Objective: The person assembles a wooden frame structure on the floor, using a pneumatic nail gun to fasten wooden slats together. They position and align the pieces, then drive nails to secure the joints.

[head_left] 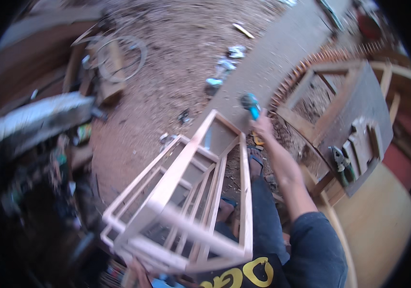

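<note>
A pale wooden frame of slim bars leans tilted in front of me, over my legs. At its lower left end my left hand grips the wood, mostly hidden beneath the bars. My right hand, arm stretched forward, is closed round a teal hand tool with a dark head, just beyond the frame's far right corner. Motion blur keeps me from telling the tool's exact kind.
To the right, a wooden stand bears pliers and wood offcuts. An orange coiled hose runs behind it. A grey board lies on the littered ground. Left are a loop of pale cable and a cluttered bench.
</note>
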Demonstrator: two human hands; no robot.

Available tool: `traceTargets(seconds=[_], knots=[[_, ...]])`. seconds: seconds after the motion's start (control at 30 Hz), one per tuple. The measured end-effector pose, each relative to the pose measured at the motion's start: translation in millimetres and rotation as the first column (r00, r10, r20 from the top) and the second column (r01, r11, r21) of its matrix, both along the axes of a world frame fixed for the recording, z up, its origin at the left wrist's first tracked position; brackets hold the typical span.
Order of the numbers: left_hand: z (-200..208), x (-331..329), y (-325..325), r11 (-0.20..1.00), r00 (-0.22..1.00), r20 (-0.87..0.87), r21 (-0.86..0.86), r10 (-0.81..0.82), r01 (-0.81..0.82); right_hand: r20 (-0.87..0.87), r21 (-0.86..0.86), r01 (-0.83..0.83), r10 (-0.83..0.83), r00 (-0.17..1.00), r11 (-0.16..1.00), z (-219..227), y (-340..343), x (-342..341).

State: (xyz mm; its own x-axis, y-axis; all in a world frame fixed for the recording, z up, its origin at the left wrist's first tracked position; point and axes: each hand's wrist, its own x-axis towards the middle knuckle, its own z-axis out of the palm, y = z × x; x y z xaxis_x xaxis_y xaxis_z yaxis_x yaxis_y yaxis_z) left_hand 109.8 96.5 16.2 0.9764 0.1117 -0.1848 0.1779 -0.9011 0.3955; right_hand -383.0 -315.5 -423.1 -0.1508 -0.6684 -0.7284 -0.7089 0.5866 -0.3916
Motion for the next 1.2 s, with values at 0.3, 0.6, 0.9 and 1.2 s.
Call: traceTargets(seconds=[0.3, 0.6, 0.9, 1.2], knots=[[36, -12, 59, 0.965, 0.885, -0.406, -0.214, -0.227, 0.150, 0.412, -0.108, 0.298, -0.230, 0.882, 0.948, 291, 133, -89], [38, 3, 118, 0.790, 0.673, -0.416, -0.367, -0.612, 0.491, 0.310, -0.458, 0.088, 0.067, 0.948, 0.885, 590, 241, -67], [3, 37, 122, 0.730, 0.530, -0.522, -0.597, -0.668, 0.332, 0.021, -0.452, -0.734, 0.829, 0.559, 0.506, 697, 316, 227], [15, 26, 115, 0.759, 0.602, -0.463, -0.421, -0.651, 0.497, 0.072, -0.396, -0.870, 0.954, 0.291, 0.295, 640, 364, 436]])
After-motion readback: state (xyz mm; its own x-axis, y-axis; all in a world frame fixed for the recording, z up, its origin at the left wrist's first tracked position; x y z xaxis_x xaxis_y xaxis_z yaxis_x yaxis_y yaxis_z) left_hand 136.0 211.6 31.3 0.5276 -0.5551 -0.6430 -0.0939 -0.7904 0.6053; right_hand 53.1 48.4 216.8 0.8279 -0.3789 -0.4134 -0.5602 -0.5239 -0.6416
